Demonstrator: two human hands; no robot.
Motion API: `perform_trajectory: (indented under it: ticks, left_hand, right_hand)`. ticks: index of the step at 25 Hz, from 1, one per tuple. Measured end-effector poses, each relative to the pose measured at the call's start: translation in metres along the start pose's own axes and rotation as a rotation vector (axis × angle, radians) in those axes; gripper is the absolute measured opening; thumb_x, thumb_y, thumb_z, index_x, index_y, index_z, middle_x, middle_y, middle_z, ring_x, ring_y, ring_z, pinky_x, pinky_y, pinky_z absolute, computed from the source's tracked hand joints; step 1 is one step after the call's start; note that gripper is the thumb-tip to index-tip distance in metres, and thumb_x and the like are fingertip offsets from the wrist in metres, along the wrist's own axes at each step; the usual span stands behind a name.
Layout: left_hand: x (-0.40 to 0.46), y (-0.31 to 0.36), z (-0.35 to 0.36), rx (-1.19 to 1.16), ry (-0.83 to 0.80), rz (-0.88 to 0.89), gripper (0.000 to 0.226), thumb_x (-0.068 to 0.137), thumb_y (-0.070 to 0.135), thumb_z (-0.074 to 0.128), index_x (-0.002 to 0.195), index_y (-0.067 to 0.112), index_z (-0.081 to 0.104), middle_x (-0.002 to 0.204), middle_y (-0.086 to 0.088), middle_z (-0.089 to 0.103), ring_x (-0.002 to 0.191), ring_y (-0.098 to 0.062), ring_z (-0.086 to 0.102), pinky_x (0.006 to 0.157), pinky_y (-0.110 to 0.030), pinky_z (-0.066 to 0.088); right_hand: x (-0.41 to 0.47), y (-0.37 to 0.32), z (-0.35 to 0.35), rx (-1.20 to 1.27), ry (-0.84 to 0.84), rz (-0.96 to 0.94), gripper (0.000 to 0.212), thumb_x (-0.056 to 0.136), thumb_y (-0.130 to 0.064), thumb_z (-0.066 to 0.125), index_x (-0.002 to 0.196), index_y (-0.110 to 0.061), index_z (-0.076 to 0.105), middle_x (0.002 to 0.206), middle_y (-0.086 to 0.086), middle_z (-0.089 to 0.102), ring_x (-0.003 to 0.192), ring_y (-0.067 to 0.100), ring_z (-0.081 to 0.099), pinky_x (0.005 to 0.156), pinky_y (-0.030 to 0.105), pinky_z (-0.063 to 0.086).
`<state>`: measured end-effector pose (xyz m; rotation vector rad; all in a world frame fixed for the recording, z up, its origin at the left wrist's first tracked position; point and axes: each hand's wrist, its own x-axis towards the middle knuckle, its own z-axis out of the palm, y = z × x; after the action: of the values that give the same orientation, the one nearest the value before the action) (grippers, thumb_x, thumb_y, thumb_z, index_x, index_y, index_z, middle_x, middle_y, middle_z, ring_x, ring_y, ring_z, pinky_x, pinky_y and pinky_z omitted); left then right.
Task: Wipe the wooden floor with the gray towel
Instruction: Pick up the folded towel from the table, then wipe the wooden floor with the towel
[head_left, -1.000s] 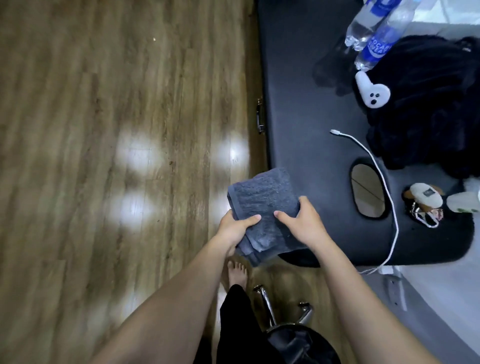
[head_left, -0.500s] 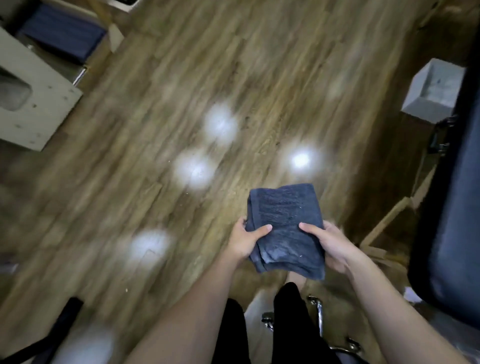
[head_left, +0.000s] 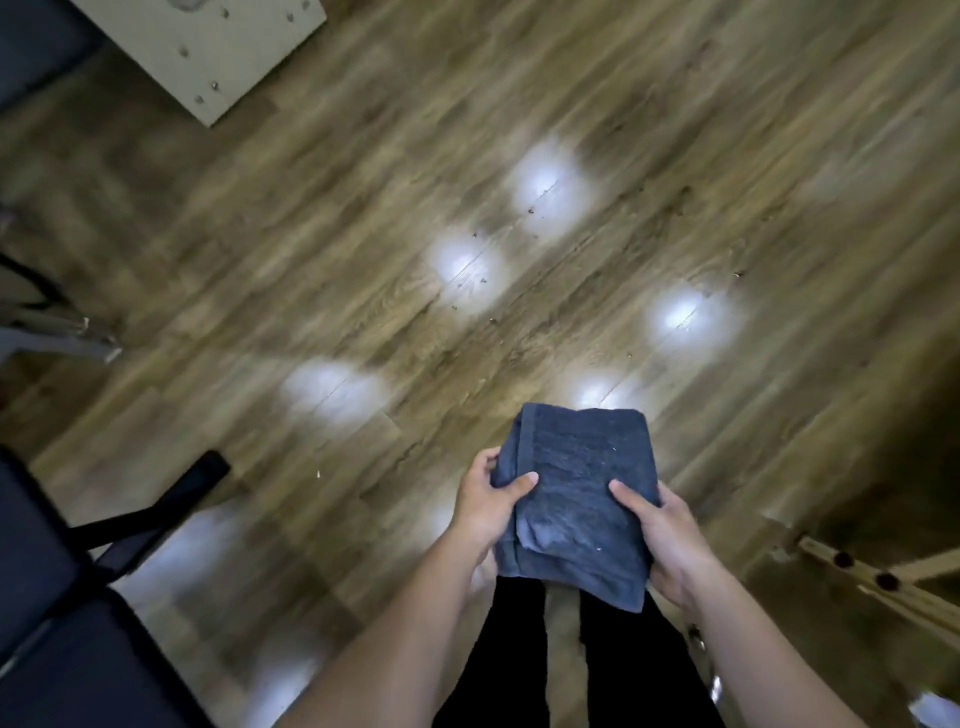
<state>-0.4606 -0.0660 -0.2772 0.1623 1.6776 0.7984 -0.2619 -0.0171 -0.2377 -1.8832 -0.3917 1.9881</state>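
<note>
I hold a folded gray towel in the air in front of me, above the wooden floor. My left hand grips its left edge, thumb on top and fingers underneath. My right hand grips its right edge the same way. White specks cling to the towel. Small bits of dirt lie scattered on the floor among several bright light reflections. My legs in black trousers show below the towel.
A pale wooden board stands at the top left. Dark padded furniture with a black leg fills the lower left. A wooden frame sits at the lower right.
My view has swung left from the black padded table onto the open floor. Both hands have kept their hold on the towel, which stays in front of me.
</note>
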Motion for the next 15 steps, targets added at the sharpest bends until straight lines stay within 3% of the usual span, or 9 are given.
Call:
perform_trajectory:
  ticks: [3, 6, 9, 12, 15]
  left_hand:
    - [0.040, -0.013, -0.011, -0.041, 0.068, 0.033, 0.041, 0.082, 0.006, 0.083, 0.108, 0.028, 0.060, 0.103, 0.002, 0.074, 0.086, -0.006, 0.072, 0.072, -0.018, 0.053]
    - [0.099, -0.028, -0.015, -0.084, 0.133, 0.080, 0.049, 0.078, 0.010, 0.087, 0.109, 0.037, 0.060, 0.099, 0.007, 0.077, 0.092, -0.008, 0.073, 0.074, -0.018, 0.054]
    - [0.165, -0.032, -0.019, -0.082, 0.107, 0.103, 0.072, 0.080, 0.010, 0.085, 0.122, 0.057, 0.050, 0.110, 0.001, 0.077, 0.100, -0.016, 0.074, 0.081, -0.031, 0.060]
    - [0.255, -0.040, -0.018, -0.020, 0.051, 0.116, 0.066, 0.085, 0.001, 0.079, 0.124, 0.045, 0.051, 0.123, -0.013, 0.071, 0.107, -0.023, 0.071, 0.091, -0.041, 0.058]
    - [0.335, -0.044, -0.010, -0.002, -0.048, 0.088, 0.060, 0.088, -0.007, 0.072, 0.129, 0.028, 0.045, 0.130, -0.021, 0.064, 0.107, -0.023, 0.067, 0.091, -0.034, 0.056]
  right_hand:
    - [0.039, 0.000, 0.024, -0.017, 0.028, 0.001, 0.021, 0.092, -0.018, 0.067, 0.113, -0.014, 0.065, 0.105, 0.012, 0.076, 0.095, 0.030, 0.073, 0.083, 0.049, 0.059]
    - [0.099, -0.004, 0.046, -0.065, 0.017, -0.037, 0.020, 0.093, -0.014, 0.066, 0.113, -0.016, 0.064, 0.108, 0.012, 0.075, 0.100, 0.033, 0.072, 0.089, 0.053, 0.057]
    - [0.171, -0.011, 0.065, -0.119, -0.010, -0.087, 0.019, 0.093, -0.012, 0.067, 0.109, -0.022, 0.067, 0.106, 0.009, 0.075, 0.096, 0.028, 0.073, 0.087, 0.048, 0.058]
    - [0.257, -0.017, 0.076, -0.225, -0.085, -0.163, 0.021, 0.094, -0.012, 0.066, 0.109, -0.026, 0.067, 0.106, 0.005, 0.076, 0.097, 0.025, 0.073, 0.086, 0.045, 0.058]
    - [0.335, -0.022, 0.082, -0.319, -0.112, -0.290, 0.025, 0.094, -0.009, 0.065, 0.109, -0.029, 0.066, 0.105, 0.000, 0.076, 0.096, 0.017, 0.073, 0.084, 0.038, 0.058]
